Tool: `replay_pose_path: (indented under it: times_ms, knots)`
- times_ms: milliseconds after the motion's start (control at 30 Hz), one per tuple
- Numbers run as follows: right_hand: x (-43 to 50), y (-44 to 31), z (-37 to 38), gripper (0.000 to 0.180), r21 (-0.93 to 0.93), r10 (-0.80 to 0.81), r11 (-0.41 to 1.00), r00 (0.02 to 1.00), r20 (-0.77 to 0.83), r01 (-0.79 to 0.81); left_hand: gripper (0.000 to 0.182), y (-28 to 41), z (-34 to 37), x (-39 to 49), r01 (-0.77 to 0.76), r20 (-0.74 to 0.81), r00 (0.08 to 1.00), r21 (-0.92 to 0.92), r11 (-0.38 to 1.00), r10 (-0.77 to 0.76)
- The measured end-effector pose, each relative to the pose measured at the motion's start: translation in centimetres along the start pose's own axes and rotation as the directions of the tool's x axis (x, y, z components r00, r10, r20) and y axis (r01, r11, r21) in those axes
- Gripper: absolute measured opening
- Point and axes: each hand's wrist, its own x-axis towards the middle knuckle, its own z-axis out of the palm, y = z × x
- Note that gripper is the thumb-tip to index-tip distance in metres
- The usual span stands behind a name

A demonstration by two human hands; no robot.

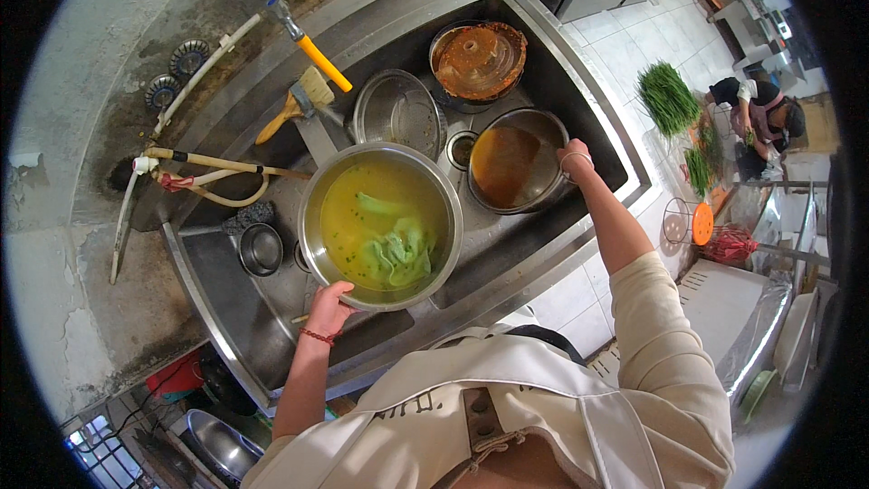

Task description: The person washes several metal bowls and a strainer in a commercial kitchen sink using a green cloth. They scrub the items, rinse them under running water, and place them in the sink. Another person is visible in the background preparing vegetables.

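My left hand grips the near rim of a large stainless steel bowl, its thumb over the edge. Yellowish liquid with green bits fills much of the bowl, and a wet green cloth lies in it. To the right, my right hand is closed on the rim of a metal pot tilted in the sink, with brown, oily liquid inside. Behind that pot is another pot with a sauce-smeared lid. A perforated metal strainer leans between the vessels, near the drain.
The steel double sink has raised edges. A wooden-handled brush, a yellow-handled tool and hoses lie left. A small metal bowl sits beside a dark scourer. A person crouches by green vegetables at right.
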Motion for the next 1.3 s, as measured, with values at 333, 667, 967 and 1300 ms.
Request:
replay_pose_path:
  times_ms: [333,667,967,1300]
  knots:
    - [-0.2,-1.0,-0.3,0.025,-0.01,0.053,0.999,0.998,0.032,-0.052,0.038,0.2,0.0,-0.2,0.013,0.044,0.999,0.022,1.0,-0.014]
    - [0.1,-1.5,-0.1,0.024,0.003,0.027,1.0,1.0,0.007,-0.027,0.036,-0.1,-0.5,0.2,0.009,0.046,0.999,0.025,1.0,-0.01]
    - [-0.4,-1.9,-0.3,0.025,-0.07,-0.013,0.997,1.0,-0.008,0.012,0.033,0.0,-0.4,0.1,0.02,0.014,1.0,0.051,0.999,-0.021]
    - [-0.4,-2.5,-0.6,0.033,-0.008,0.062,0.998,0.998,0.013,-0.062,0.031,-0.3,-0.4,0.2,-0.008,0.008,1.0,0.021,1.0,0.008]
